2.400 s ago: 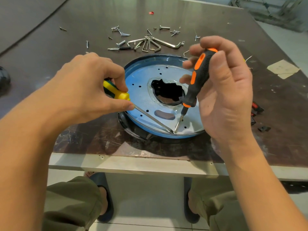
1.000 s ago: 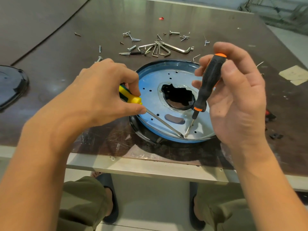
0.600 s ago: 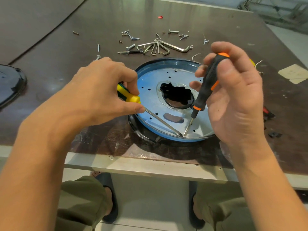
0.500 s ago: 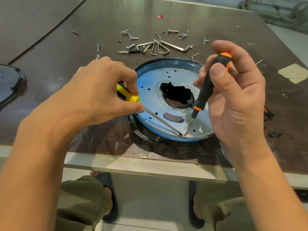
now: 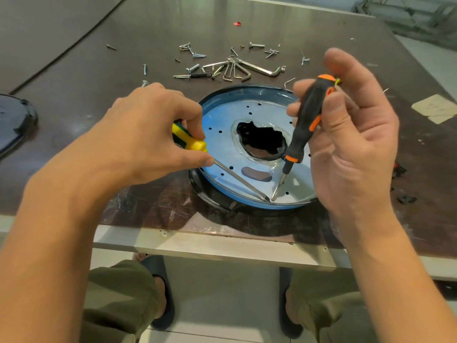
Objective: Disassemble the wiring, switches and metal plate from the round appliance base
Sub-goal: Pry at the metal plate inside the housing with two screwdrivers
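Holding two screwdrivers, a person leans over the round appliance base (image 5: 249,204), which sits near the front edge of the worktop (image 5: 74,70), about halfway along it. A shiny metal plate (image 5: 222,144) lies on top of the base. It has small round holes and one big jagged hole in its middle.

The left hand (image 5: 153,134) has its grip closed tight around a yellow screwdriver (image 5: 190,142), with the thumb tip pressed by the thin shaft. The right hand (image 5: 351,144) has its grip pinched on a black and orange screwdriver (image 5: 306,122), held almost upright by the fingertips. Both tips meet at one spot on the plate, close to its near rim.

Toward the back edge lie loose screws (image 5: 193,54) and a bunch of hex keys (image 5: 242,69). A dark round part (image 5: 12,125) sits at the left edge. Paper scraps (image 5: 435,107) and small black bits (image 5: 405,199) lie by the right edge.
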Demonstrator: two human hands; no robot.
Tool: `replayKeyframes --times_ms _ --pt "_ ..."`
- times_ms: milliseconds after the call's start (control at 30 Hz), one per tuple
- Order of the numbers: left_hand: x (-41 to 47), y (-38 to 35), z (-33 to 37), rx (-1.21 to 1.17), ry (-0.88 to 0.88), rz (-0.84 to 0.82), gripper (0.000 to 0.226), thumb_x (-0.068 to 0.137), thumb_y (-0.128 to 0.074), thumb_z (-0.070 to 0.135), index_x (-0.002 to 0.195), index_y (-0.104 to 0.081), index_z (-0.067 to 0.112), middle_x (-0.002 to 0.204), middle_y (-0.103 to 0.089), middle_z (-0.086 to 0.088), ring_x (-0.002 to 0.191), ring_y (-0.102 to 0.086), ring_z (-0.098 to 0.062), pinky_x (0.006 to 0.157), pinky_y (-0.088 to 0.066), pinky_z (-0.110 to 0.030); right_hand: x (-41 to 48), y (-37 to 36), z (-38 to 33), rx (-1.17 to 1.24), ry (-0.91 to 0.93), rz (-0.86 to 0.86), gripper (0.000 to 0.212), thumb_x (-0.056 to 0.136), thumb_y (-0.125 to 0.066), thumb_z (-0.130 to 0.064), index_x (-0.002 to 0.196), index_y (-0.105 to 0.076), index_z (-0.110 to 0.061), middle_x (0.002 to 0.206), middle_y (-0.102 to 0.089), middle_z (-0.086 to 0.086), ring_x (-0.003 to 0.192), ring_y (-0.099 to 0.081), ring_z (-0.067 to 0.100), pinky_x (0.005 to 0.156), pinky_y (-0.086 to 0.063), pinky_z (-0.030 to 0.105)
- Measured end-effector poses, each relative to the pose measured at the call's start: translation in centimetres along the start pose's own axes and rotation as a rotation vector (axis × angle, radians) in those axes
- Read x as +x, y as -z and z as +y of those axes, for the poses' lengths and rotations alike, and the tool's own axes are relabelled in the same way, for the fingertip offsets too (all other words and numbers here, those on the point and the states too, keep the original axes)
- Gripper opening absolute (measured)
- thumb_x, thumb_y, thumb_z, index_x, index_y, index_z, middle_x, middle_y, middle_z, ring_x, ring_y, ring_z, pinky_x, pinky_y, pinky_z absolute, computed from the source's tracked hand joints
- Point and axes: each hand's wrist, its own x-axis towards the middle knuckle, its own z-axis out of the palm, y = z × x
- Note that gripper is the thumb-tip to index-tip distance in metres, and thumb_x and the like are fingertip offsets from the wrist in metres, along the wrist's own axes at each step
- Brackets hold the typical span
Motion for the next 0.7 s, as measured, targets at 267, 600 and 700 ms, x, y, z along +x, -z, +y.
replayKeyframes --times_ms 267,600,700 --pt "0.05 0.06 0.07 0.005 0.007 -0.010 0.032 0.058 -0.071 0.060 0.073 -0.066 0.033 0.083 -0.060 0.012 0.087 -0.048 -0.022 0.079 -0.049 -0.049 0.25 -0.34 -0.11 -0.024 -0.001 -0.010 0.029 0.097 -0.067 -0.022 0.123 -0.060 -0.010 0.099 -0.054 0.012 0.091 -0.046 0.034 0.086 -0.042 0.047" --pt "0.01 0.08 0.18 0.003 0.006 -0.010 0.030 0.059 -0.074 0.057 0.073 -0.067 0.032 0.082 -0.061 0.012 0.086 -0.048 -0.023 0.078 -0.049 -0.049 0.23 -0.59 -0.44 0.065 -0.055 -0.017 0.023 0.101 -0.061 -0.025 0.119 -0.060 -0.010 0.098 -0.060 0.004 0.088 -0.052 0.030 0.082 -0.040 0.047" --pt "0.00 0.15 0.28 0.005 0.006 -0.017 0.031 0.058 -0.072 0.058 0.073 -0.067 0.031 0.082 -0.060 0.013 0.086 -0.048 -0.022 0.078 -0.049 -0.049 0.08 -0.42 -0.27 0.001 -0.015 -0.020 0.025 0.100 -0.058 -0.012 0.124 -0.055 -0.006 0.096 -0.061 0.008 0.085 -0.054 0.030 0.083 -0.044 0.043"
